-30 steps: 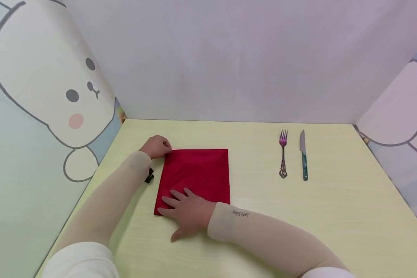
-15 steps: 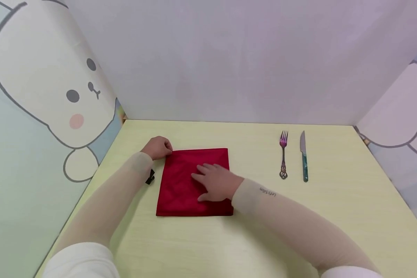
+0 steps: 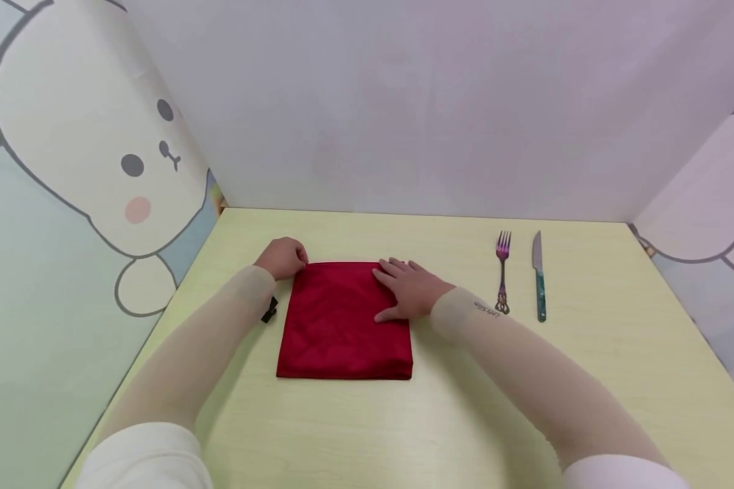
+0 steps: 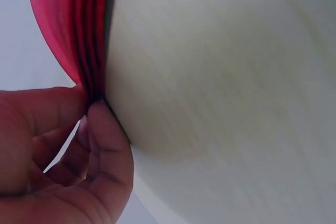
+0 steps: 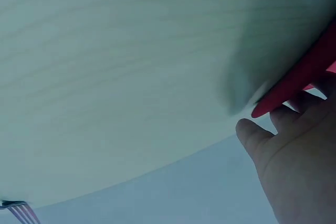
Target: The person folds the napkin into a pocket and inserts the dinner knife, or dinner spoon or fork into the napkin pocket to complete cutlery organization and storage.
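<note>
So, cloth (image 3: 345, 333): red, folded into a squarish stack, lying on our counter (image 3: 342, 435), a bit left of middle.
Left grip (image 3: 282, 258): we've got the folded layers pinched at the far left corner.
Right grip (image 3: 414, 290): fingers spread out over the far right corner.
Fork (image 3: 503, 272), knife (image 3: 539, 275): side by side well off to the cloth's right, tips pointing away from us.

The folded red cloth (image 3: 345, 322) looks smooth with a soft sheen, and the pale table (image 3: 324, 435) shows a smooth wood grain. The fork (image 3: 502, 270) is shiny metal; the knife (image 3: 539, 277) has a metal blade (image 3: 537, 251) and a mottled green handle (image 3: 541, 300) resembling plastic.
</note>
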Available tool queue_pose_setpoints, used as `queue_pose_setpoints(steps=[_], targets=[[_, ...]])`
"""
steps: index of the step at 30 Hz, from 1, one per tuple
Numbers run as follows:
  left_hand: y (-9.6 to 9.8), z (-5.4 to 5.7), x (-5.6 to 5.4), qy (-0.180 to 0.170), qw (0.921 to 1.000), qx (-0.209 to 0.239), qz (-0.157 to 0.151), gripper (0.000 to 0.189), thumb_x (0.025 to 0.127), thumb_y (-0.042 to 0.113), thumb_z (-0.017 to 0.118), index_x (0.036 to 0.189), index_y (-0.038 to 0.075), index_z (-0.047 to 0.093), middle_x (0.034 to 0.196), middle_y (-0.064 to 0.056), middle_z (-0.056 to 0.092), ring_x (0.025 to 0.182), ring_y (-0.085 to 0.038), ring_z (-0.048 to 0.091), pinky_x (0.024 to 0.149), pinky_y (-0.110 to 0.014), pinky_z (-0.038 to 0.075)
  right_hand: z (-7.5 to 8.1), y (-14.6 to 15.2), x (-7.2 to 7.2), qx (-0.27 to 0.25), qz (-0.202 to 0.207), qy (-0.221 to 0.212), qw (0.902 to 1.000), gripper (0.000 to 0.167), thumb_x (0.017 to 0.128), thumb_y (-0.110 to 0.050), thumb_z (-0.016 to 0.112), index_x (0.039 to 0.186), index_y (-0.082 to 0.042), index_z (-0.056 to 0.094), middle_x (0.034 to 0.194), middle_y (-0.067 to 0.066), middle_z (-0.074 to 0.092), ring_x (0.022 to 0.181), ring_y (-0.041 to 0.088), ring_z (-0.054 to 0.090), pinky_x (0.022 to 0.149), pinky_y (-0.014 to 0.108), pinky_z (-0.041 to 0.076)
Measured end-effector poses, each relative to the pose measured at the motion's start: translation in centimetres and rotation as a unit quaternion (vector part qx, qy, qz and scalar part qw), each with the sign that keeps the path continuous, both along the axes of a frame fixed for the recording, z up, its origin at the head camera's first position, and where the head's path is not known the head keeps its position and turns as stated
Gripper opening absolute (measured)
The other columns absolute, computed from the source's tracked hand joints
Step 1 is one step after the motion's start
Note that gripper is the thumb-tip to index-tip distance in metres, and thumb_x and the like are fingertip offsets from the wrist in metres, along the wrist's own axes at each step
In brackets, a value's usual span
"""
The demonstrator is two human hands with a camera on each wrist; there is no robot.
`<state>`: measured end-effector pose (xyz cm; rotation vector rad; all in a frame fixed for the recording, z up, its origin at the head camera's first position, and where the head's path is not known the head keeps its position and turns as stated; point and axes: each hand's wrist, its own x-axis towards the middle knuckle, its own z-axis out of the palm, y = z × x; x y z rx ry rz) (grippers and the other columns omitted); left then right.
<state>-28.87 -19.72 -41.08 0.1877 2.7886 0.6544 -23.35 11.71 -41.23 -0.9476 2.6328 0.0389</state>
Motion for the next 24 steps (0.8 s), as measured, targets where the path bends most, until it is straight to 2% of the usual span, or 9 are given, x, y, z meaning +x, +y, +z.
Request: queue_pose_setpoints(steps=[4,7,9,11,13,15,17,19,24], targets=[[0.6,0.2,0.1,0.021,0.9981,-0.055,-0.019,0.013,0.096,0.006,0.059,0.097,0.006,0.072,0.092,-0.008,0.068,0.089,-0.027,0.061,0.084,-0.043,0.053,-0.3,0.4,0.0,-0.012,-0.007,-0.011,0.9999,0.106,0.089,-0.077,0.057,0.167,-0.017,0.017,0.173,0.006,0.010,0.158,0.032,0.002,0.126,0.049,0.008],[2.0,0.5,0.5,0.068,0.9871,-0.136,-0.051,0.016,0.096,0.007,0.056,0.101,0.005,0.071,0.095,-0.010,0.066,0.089,-0.029,0.063,0.079,-0.045,0.055,-0.2,0.4,0.1,-0.014,-0.009,-0.013,0.9998,0.106,0.089,-0.077,0.057,0.167,-0.017,0.017,0.173,0.006,0.010,0.158,0.032,0.002,0.126,0.048,0.009],[3.6,0.6,1.2,0.104,0.9737,-0.180,-0.094,0.017,0.097,0.011,0.059,0.107,0.006,0.071,0.101,-0.010,0.065,0.094,-0.029,0.063,0.081,-0.045,0.056,-0.3,0.4,0.1,-0.013,-0.008,-0.014,0.9998,0.106,0.090,-0.077,0.056,0.167,-0.017,0.017,0.173,0.006,0.010,0.158,0.033,0.002,0.126,0.048,0.009],[5.5,0.8,2.2,0.117,0.9615,-0.194,-0.155,0.025,0.100,0.020,0.062,0.120,0.007,0.070,0.113,-0.011,0.064,0.106,-0.030,0.062,0.091,-0.047,0.054,-0.3,0.4,0.1,-0.010,-0.006,-0.011,0.9999,0.106,0.089,-0.078,0.056,0.167,-0.017,0.017,0.173,0.007,0.010,0.158,0.033,0.003,0.126,0.048,0.010],[7.3,0.9,3.3,0.103,0.9530,-0.187,-0.215,0.044,0.100,0.031,0.066,0.138,0.008,0.063,0.134,-0.012,0.060,0.127,-0.031,0.055,0.106,-0.046,0.047,-0.4,0.4,0.1,-0.010,-0.004,-0.008,0.9999,0.106,0.089,-0.078,0.056,0.167,-0.017,0.018,0.172,0.007,0.011,0.158,0.033,0.004,0.126,0.048,0.010],[8.5,0.9,4.1,0.068,0.9490,-0.179,-0.250,0.063,0.099,0.042,0.067,0.151,0.010,0.052,0.152,-0.010,0.049,0.141,-0.030,0.043,0.116,-0.045,0.037,-0.5,0.5,0.0,-0.010,-0.002,-0.004,0.9999,0.106,0.089,-0.078,0.056,0.167,-0.016,0.018,0.172,0.007,0.011,0.158,0.034,0.004,0.126,0.048,0.011],[8.7,0.7,4.6,0.035,0.9504,-0.178,-0.253,0.074,0.099,0.048,0.066,0.159,0.013,0.042,0.163,-0.009,0.037,0.150,-0.030,0.032,0.120,-0.044,0.031,-0.6,0.5,0.0,-0.010,-0.003,-0.003,0.9999,0.106,0.090,-0.078,0.055,0.167,-0.017,0.017,0.172,0.007,0.011,0.158,0.033,0.004,0.126,0.048,0.010],[8.3,0.4,4.8,0.018,0.9535,-0.183,-0.239,0.078,0.098,0.051,0.065,0.161,0.014,0.038,0.166,-0.007,0.032,0.153,-0.028,0.027,0.122,-0.043,0.028,-0.7,0.5,0.0,-0.014,-0.003,-0.004,0.9999,0.105,0.090,-0.078,0.056,0.167,-0.017,0.017,0.172,0.007,0.011,0.158,0.033,0.004,0.126,0.048,0.010],[5.4,0.3,5.0,-0.008,0.9592,-0.185,-0.214,0.081,0.099,0.050,0.064,0.163,0.013,0.032,0.169,-0.009,0.024,0.155,-0.032,0.020,0.122,-0.046,0.026,-1.0,0.6,-0.2,-0.025,-0.004,-0.010,0.9996,0.106,0.089,-0.078,0.056,0.167,-0.017,0.018,0.172,0.007,0.011,0.158,0.033,0.003,0.126,0.048,0.009]])
